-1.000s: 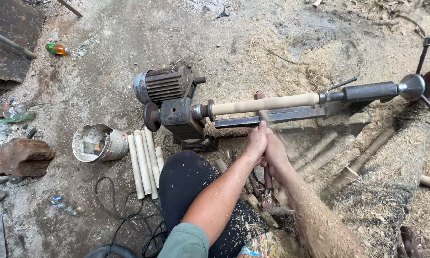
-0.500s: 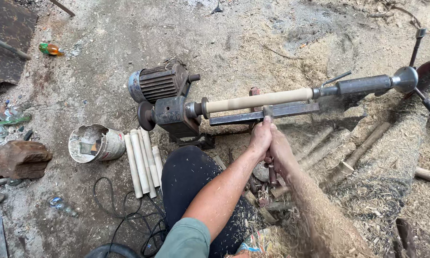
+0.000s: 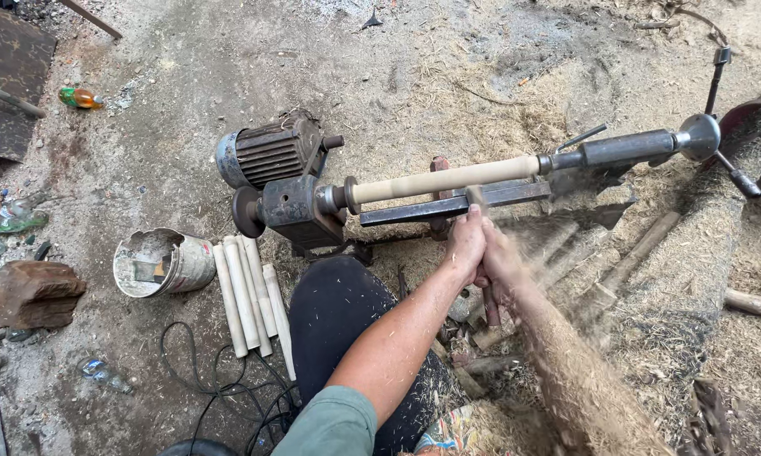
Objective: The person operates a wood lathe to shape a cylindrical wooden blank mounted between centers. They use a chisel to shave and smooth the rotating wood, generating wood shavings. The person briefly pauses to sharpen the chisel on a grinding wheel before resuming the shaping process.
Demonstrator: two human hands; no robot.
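Note:
A pale wooden rod [image 3: 445, 179] is mounted across a floor lathe, between the headstock [image 3: 294, 209] and the dark tailstock [image 3: 630, 149]. A flat metal tool rest [image 3: 414, 209] runs just below it. My left hand [image 3: 466, 242] and my right hand [image 3: 500, 256] sit pressed together under the rod's middle, both closed on a turning chisel [image 3: 484, 253] whose tip lies on the rest against the wood. Sawdust coats my right forearm and flies off it. A grey electric motor [image 3: 266, 154] stands behind the headstock.
Several turned pale rods [image 3: 247, 295] lie left of my knee, beside a dented tin can [image 3: 161, 263] on its side. A black cable [image 3: 216, 384] loops near me. A brown rock [image 3: 27, 293], a plastic bottle [image 3: 81, 98], and heaps of shavings [image 3: 701, 279] surround the spot.
Both hands have slid a little along the rest with the chisel. More sawdust now streams over my right forearm.

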